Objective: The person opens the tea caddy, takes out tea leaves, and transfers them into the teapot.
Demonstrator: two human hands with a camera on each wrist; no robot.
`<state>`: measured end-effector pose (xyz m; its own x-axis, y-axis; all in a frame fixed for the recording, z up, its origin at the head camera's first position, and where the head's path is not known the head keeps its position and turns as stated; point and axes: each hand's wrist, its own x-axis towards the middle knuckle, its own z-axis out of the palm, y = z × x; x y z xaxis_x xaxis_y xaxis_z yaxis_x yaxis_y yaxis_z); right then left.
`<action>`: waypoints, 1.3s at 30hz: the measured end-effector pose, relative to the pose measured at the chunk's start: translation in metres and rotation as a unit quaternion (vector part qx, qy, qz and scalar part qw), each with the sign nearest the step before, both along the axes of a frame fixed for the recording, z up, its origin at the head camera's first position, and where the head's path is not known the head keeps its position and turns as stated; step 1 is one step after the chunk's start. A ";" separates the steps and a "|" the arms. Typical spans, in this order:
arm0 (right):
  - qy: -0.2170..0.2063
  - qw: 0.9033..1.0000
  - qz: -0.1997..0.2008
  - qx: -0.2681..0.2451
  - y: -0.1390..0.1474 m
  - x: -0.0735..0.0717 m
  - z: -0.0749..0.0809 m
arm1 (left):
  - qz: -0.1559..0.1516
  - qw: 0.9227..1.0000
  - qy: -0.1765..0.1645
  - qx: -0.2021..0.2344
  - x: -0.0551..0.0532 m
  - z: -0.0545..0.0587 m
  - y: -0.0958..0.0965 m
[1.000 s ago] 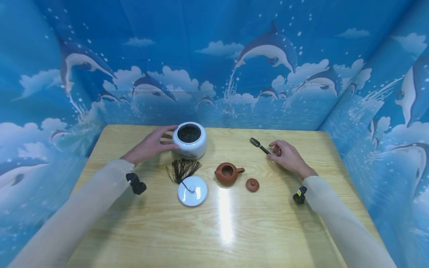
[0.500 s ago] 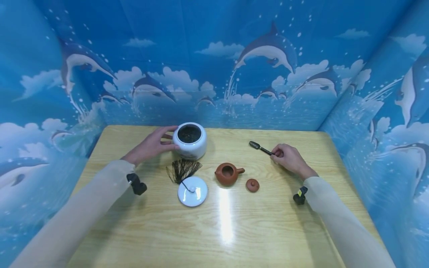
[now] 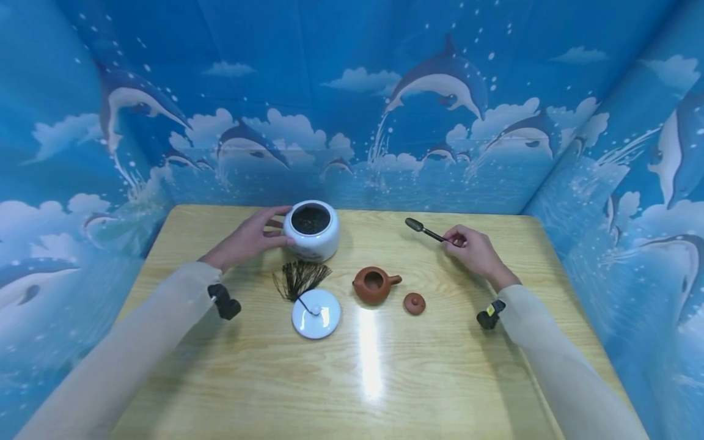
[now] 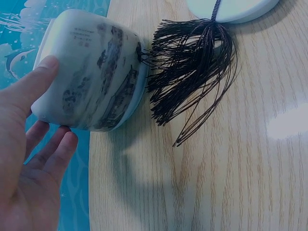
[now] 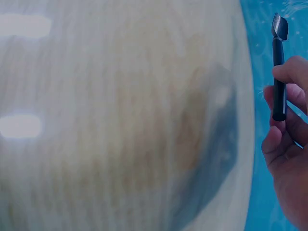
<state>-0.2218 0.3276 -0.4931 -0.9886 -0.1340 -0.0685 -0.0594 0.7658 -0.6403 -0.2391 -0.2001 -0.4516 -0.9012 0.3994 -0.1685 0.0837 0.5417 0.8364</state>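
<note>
My left hand (image 3: 250, 238) holds the left side of a white porcelain tea jar (image 3: 323, 244), with thumb and fingers spread around it. The jar stands uncovered, dark tea leaves (image 3: 310, 219) inside; the left wrist view shows a grey landscape print on its wall. Between thumb and fingers, my right hand (image 3: 473, 249) pinches the black handle of a small tea scoop (image 3: 415, 225), held above the table at the right. Its bowl points left and away from me. A brown clay teapot (image 3: 371, 291) without its lid sits between the hands, and its small lid (image 3: 414, 304) lies beside it.
In front of the jar lies the jar's white lid (image 3: 316, 330) with a dark tassel (image 3: 301, 278) spread toward the jar. All stand on a light wooden table (image 3: 275, 385). A blue dolphin-printed curtain (image 3: 352, 91) hangs behind and at both sides.
My right hand has taken hold of the tea scoop and lifted it from the table, shifting slightly left and away from me. My left hand stays at the jar.
</note>
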 end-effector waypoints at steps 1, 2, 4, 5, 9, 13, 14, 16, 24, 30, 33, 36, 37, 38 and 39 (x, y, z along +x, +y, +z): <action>0.003 1.000 0.001 -0.002 -0.002 -0.001 0.003 | 0.000 1.000 -0.001 0.001 0.000 0.000 0.000; 0.004 1.000 0.002 -0.004 -0.004 -0.001 0.006 | -0.001 1.000 -0.002 0.002 0.000 0.001 0.000; 0.004 1.000 0.006 -0.008 -0.010 -0.002 0.013 | 0.000 1.000 -0.004 0.003 0.000 0.001 0.000; 0.002 1.000 0.006 -0.011 -0.013 -0.003 0.016 | 0.000 1.000 -0.005 0.003 0.000 0.001 0.000; -0.002 1.000 0.005 -0.029 -0.024 -0.004 0.028 | 0.001 1.000 -0.006 0.001 -0.001 0.000 0.000; 0.003 0.998 0.001 -0.057 -0.035 -0.006 0.040 | -0.001 1.000 -0.005 0.002 -0.002 -0.001 0.000; 0.005 0.998 0.000 -0.065 -0.037 -0.006 0.042 | -0.001 1.000 -0.005 0.003 -0.002 -0.001 0.000; 0.011 0.997 -0.001 -0.073 -0.041 -0.007 0.047 | -0.002 1.000 -0.004 0.005 -0.002 -0.001 0.000; 0.029 0.994 0.003 -0.102 -0.061 -0.013 0.067 | -0.006 1.000 -0.001 0.006 -0.002 -0.001 0.000; 0.044 0.991 0.010 -0.123 -0.076 -0.016 0.080 | -0.006 1.000 -0.001 0.008 -0.002 -0.002 0.001; 0.055 0.990 0.021 -0.132 -0.084 -0.018 0.084 | -0.004 1.000 -0.003 0.008 -0.001 -0.002 0.000; 0.064 0.988 0.033 -0.138 -0.093 -0.021 0.087 | -0.003 1.000 -0.004 0.006 0.000 -0.001 0.000; 0.066 0.987 0.038 -0.139 -0.096 -0.021 0.089 | -0.003 1.000 -0.005 0.007 0.000 0.000 0.000; 0.068 0.987 0.043 -0.139 -0.099 -0.022 0.089 | -0.003 1.000 -0.005 0.006 0.000 0.000 0.001; 0.068 0.987 0.046 -0.141 -0.103 -0.023 0.091 | -0.003 1.000 -0.005 0.006 0.000 0.000 0.001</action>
